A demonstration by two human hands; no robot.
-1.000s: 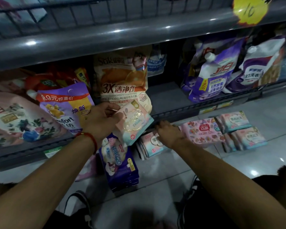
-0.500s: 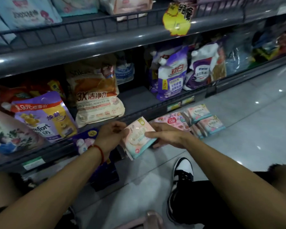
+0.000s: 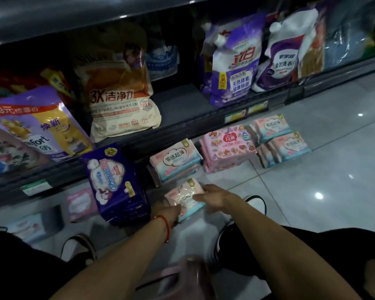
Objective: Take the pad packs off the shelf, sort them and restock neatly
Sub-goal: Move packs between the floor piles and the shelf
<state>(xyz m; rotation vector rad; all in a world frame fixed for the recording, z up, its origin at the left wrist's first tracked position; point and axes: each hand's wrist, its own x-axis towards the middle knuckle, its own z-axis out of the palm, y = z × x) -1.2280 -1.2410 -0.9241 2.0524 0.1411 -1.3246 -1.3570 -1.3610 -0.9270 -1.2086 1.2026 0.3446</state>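
Two hands hold one pink pad pack low over the floor: the left hand grips its near-left edge, the right hand clasps its right side. Just behind it lies a stack of similar packs, with a purple pack standing to the left (leaning against the shelf). More pink stacks sit further right.
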